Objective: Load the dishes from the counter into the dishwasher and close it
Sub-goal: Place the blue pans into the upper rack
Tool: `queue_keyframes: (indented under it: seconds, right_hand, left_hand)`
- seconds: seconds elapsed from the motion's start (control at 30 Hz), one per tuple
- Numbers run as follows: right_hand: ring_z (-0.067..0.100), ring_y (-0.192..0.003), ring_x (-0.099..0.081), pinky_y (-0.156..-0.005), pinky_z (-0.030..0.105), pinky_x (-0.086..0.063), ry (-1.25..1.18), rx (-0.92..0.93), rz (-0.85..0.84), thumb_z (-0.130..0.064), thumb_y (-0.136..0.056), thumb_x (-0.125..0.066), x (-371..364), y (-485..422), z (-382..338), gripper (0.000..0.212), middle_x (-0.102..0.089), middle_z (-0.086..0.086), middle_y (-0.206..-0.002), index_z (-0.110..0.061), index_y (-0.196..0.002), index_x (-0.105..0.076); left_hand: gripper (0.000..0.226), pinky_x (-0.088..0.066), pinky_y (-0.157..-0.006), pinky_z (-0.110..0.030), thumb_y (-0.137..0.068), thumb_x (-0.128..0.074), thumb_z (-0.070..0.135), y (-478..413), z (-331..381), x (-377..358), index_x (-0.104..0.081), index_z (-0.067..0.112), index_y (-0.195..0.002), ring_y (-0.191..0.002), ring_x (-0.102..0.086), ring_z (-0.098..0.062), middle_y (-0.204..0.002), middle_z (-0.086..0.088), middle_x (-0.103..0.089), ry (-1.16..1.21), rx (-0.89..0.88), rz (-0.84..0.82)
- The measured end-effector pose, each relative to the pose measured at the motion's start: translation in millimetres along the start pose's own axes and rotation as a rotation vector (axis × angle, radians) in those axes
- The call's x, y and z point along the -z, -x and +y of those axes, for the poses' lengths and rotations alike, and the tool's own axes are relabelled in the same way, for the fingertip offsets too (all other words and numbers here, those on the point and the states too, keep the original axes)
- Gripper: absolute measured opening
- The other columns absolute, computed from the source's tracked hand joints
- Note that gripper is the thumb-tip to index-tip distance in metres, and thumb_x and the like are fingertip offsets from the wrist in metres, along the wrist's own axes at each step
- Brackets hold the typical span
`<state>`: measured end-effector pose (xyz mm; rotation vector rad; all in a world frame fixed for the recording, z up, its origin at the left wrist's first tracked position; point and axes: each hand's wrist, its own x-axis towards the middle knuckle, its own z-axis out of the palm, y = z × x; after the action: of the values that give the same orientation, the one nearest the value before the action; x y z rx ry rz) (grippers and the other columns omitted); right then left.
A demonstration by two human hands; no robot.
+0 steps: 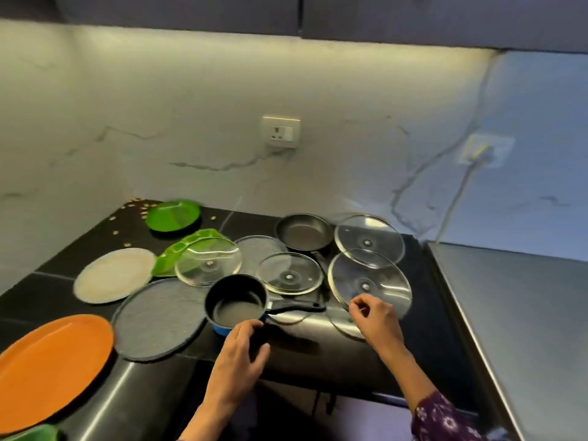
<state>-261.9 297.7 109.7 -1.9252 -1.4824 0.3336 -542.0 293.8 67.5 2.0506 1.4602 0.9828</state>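
Since plates (57,361), pans (302,232) and lids (369,241) crowd the worktop (318,351), loading's barely started imo: right hand (375,319) pinches the rim of a glass lid (372,281), left hand (245,343) touches the saucepan (237,302), its grip unclear.

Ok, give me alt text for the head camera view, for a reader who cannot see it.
A person's left hand grips a small blue saucepan while the right hand pinches the edge of a glass lid on a dark counter. Around them lie other glass lids, a frying pan, a grey plate and an orange plate.
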Motion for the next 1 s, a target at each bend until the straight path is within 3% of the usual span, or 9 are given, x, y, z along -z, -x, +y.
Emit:
queue_keyframes:
  seconds: [0.13, 0.27, 0.6, 0.7, 0.83, 1.0]
  right_hand:
    - [0.007, -0.065, -0.062, -0.061, 0.02, -0.046, -0.021, 0.108, -0.064, -0.022, -0.085, -0.065, -31.5, -34.9, -56.0, 0.006, -0.065, -0.007, -0.069, -0.02, -0.08, -0.068]
    - [0.007, -0.069, -0.063, -0.069, 0.023, -0.051, -0.021, 0.156, -0.153, -0.025, -0.085, -0.064, -67.9, -62.3, -104.8, 0.008, -0.067, -0.007, -0.073, -0.02, -0.083, -0.069]
    - [0.01, -0.069, -0.062, -0.071, 0.031, -0.053, -0.05, 0.288, -0.275, -0.024, -0.084, -0.064, -146.7, -71.7, -179.1, 0.008, -0.067, -0.004, -0.074, -0.017, -0.08, -0.068]
    - [0.011, -0.072, -0.062, -0.07, 0.026, -0.05, -0.042, 0.336, -0.313, -0.023, -0.084, -0.064, -158.3, -69.5, -189.5, 0.009, -0.067, -0.003, -0.077, -0.016, -0.083, -0.069]
    - [0.011, -0.072, -0.059, -0.068, 0.02, -0.041, -0.046, 0.382, -0.337, -0.021, -0.085, -0.064, -166.8, -66.6, -200.0, 0.01, -0.065, -0.003, -0.076, -0.013, -0.085, -0.069]
    - [0.013, -0.073, -0.059, -0.067, 0.023, -0.042, -0.03, 0.412, -0.401, -0.021, -0.084, -0.063, -175.7, -64.8, -199.4, 0.008, -0.063, -0.002, -0.075, -0.014, -0.084, -0.067]
  left_hand:
    - [0.037, -0.039, -0.092, -0.018, -0.079, -0.061, 0.037, 1.3, -44.8, 35.2, -0.056, 0.02, -0.112, -0.101, -0.052, -0.003, -0.106, 0.011, -0.057, 0.002, 0.137, 0.095]
    - [0.033, -0.04, -0.088, -0.018, -0.084, -0.068, 0.019, 4.2, -80.6, 63.8, -0.052, 0.024, -0.112, -0.103, -0.053, -0.005, -0.106, 0.011, -0.055, -0.01, 0.249, 0.121]
    - [0.032, -0.032, -0.095, -0.013, -0.089, -0.062, 0.023, 31.3, -132.5, 92.8, -0.043, 0.032, -0.113, -0.112, -0.044, 0.0, -0.111, 0.018, -0.049, -0.031, 0.389, 0.122]
    - [0.033, -0.03, -0.096, -0.011, -0.089, -0.06, 0.025, 37.7, -137.2, 101.8, -0.041, 0.035, -0.115, -0.115, -0.042, 0.003, -0.113, 0.021, -0.046, -0.044, 0.404, 0.144]
    - [0.035, -0.034, -0.099, -0.017, -0.088, -0.062, 0.024, 52.7, -140.1, 110.7, -0.048, 0.026, -0.12, -0.113, -0.045, 0.001, -0.115, 0.015, -0.05, -0.066, 0.425, 0.194]
    - [0.032, -0.032, -0.094, -0.014, -0.087, -0.063, 0.024, 71.8, -128.8, 116.6, -0.052, 0.02, -0.118, -0.109, -0.047, -0.001, -0.112, 0.015, -0.051, -0.099, 0.475, 0.243]
